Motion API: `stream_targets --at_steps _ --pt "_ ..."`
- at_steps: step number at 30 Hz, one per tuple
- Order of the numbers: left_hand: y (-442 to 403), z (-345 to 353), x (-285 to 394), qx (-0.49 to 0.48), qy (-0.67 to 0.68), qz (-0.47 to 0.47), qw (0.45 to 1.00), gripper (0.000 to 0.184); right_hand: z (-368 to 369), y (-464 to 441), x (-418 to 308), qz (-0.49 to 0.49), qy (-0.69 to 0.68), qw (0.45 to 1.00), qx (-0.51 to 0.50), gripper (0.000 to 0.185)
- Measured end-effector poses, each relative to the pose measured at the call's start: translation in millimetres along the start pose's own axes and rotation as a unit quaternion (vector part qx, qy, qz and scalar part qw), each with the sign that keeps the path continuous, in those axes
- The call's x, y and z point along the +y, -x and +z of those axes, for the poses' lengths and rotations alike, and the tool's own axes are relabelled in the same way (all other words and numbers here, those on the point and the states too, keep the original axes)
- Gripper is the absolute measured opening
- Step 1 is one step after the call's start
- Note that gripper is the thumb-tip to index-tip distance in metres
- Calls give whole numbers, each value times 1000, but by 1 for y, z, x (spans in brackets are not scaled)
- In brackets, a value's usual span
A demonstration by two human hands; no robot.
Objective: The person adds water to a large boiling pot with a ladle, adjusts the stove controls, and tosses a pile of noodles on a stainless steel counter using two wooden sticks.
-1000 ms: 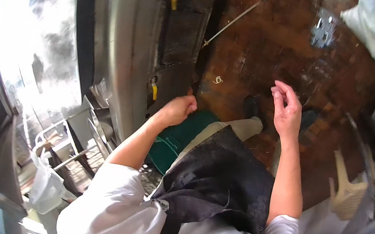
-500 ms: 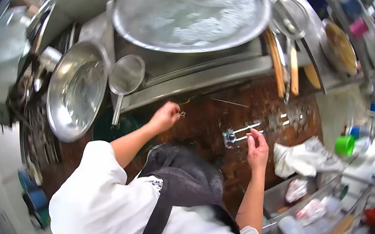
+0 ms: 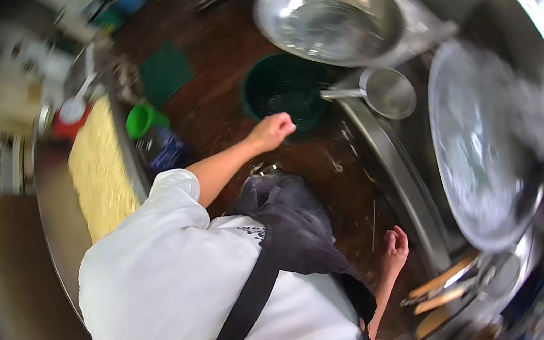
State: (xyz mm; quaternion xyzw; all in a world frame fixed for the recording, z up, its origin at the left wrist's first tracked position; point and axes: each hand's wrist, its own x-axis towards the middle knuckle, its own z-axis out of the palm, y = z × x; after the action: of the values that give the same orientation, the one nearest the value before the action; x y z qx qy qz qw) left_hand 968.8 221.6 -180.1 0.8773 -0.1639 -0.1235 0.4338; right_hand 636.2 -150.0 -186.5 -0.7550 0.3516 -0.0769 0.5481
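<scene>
In the head view, the left hand point(image 3: 274, 132) is closed into a loose fist near the rim of a dark green round bucket point(image 3: 263, 107); I cannot tell whether they touch. The right hand point(image 3: 396, 250) is partly open, its fingers softly bent, beside the straight edge of a steel counter point(image 3: 407, 172). The bucket is on the brown, wet-looking floor point(image 3: 220, 69), below a shiny, round metal bowl point(image 3: 330, 25). A mesh strainer point(image 3: 390, 93) points its metal handle toward the bucket. Farther right, a wide metal pan point(image 3: 476, 150) gives steam, near tools with smooth wooden handles point(image 3: 443, 298).
</scene>
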Motion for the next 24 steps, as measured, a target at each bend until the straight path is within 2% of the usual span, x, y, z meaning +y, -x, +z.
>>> stream_targets --at_steps 2,3,4,6,9,12,13,15,16,19,22,23,24 --pt "46 -18 12 0 -22 4 1000 29 14 -32 -4 -61 51 994 -68 25" --pt "66 -20 1 31 -31 50 998 33 22 -50 -7 -92 77 988 -100 25" --pt "85 -27 -4 24 -51 17 998 34 31 -68 -14 -125 88 980 -127 25" --pt "118 -41 -17 98 -39 -19 994 23 59 -99 -37 -184 110 960 -181 25" --pt "169 -61 -49 295 -9 -36 955 13 121 -108 -115 -268 104 922 -259 26" --pt "222 -88 -88 357 16 -137 924 20 213 -106 -160 -327 131 883 -311 26" --pt "239 -97 -99 381 -14 -144 913 23 242 -89 -181 -317 100 871 -361 27" --pt "268 -116 -114 400 -31 -175 899 27 308 -73 -189 -392 170 817 -386 27" --pt "280 -125 -123 407 -23 -202 890 28 336 -43 -212 -361 180 815 -417 26" --pt "303 -138 -170 429 77 -244 866 26 420 25 -255 -382 176 746 -516 24" --pt "318 -169 -210 436 167 -297 833 21 498 68 -277 -401 194 635 -631 29" --pt "319 -174 -226 435 175 -281 837 18 521 76 -280 -410 202 604 -653 31" --pt "319 -179 -249 436 96 -269 853 11 542 86 -286 -431 218 576 -659 31"
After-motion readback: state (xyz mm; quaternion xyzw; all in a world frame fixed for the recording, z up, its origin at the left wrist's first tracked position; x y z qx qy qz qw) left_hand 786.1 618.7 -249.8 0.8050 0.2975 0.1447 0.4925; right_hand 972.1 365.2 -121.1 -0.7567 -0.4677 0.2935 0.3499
